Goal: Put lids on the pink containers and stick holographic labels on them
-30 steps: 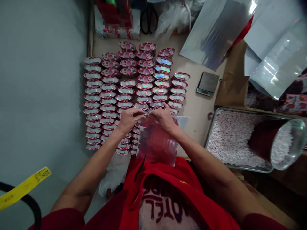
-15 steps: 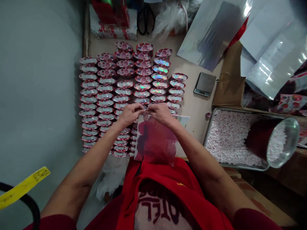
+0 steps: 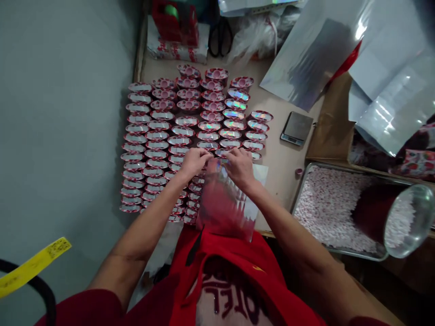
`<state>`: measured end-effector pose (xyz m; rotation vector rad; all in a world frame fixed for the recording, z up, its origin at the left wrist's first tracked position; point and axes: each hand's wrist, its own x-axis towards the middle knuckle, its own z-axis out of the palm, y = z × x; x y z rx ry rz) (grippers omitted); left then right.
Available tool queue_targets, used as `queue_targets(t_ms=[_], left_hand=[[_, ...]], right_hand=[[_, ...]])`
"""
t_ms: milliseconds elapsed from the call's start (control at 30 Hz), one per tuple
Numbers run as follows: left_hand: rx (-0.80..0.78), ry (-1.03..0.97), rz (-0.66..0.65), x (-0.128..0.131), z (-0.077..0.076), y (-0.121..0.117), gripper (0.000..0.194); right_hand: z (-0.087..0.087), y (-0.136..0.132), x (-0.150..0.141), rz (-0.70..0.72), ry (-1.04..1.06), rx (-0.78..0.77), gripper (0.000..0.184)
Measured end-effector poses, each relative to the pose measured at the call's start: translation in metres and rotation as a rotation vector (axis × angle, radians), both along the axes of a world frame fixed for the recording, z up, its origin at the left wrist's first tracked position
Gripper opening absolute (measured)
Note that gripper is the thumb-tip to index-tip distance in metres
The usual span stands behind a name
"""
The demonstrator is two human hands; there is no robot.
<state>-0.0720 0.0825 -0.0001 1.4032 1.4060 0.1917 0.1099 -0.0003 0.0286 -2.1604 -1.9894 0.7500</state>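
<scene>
A glossy, mirror-like sheet (image 3: 226, 206) reflects red as it hangs in front of my body, its lower edge near my red apron. My left hand (image 3: 195, 163) is closed in a pinch at the sheet's top left corner. Along the top edge, a short way to the right, my right hand (image 3: 240, 167) has its fingers bent and pressed together on the sheet. Whether a thin film is between the fingertips is too small to tell. Behind and left of both hands stand rows of small oval-topped printed containers (image 3: 158, 136), most with shiny silver tops, some with pink round centres.
To the right lie a small digital scale (image 3: 297, 128) and a metal tray (image 3: 299, 192) of small white-pink pieces, with a clear tub (image 3: 409, 222) tipped in it. Large silver sheets (image 3: 312, 50) overlap a cardboard box (image 3: 331, 122). Black scissors (image 3: 220, 38) lie at the back.
My right hand has moved right along the sheet's top edge, away from my left hand. The sheet now shows more of its silver surface. The whole view has shifted slightly.
</scene>
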Motion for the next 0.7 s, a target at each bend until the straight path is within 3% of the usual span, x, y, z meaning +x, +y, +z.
queue_targets(t_ms=[133,267,567,700], left_hand=[[-0.007,0.104,0.025,-0.011,0.02,0.009,0.023],[-0.135,0.039,0.079,-0.018,0.023,0.007,0.03],[-0.184,-0.029,0.265,-0.035,0.017,-0.005,0.027],[-0.249,-0.033,0.324,-0.044,0.021,-0.005,0.029]], right_hand=[[-0.004,-0.009,-0.031,-0.025,0.116,0.108,0.038],[-0.01,-0.01,-0.057,-0.037,0.223,0.196,0.042],[-0.006,-0.029,-0.101,-0.016,0.23,0.035,0.058],[0.002,-0.037,-0.099,0.044,0.226,0.021,0.049]])
